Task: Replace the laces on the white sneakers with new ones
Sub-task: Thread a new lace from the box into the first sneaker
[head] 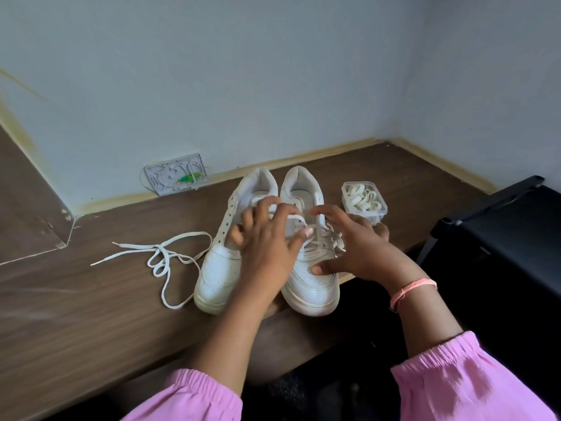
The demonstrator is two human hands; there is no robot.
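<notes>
While the two white sneakers sit side by side at the middle of the frame, toes toward the camera, both hands work over the right sneaker [312, 278], which is still laced; the left sneaker [218, 268] shows bare eyelets, and a loose lace [164, 253] lies on the desk [76, 314] to its left, so I judge one shoe is already stripped. The left hand [267, 247] hangs over the gap between the shoes, fingers curled at the lace [296, 218] near the tongue, apparently pinching it, though blur hides the exact grip. The right hand [358, 247] lies spread on the shoe's outer side, thumb on the toe box, likely steadying it. A clear box of new laces [364, 200] waits just right of the shoes, within reach.
</notes>
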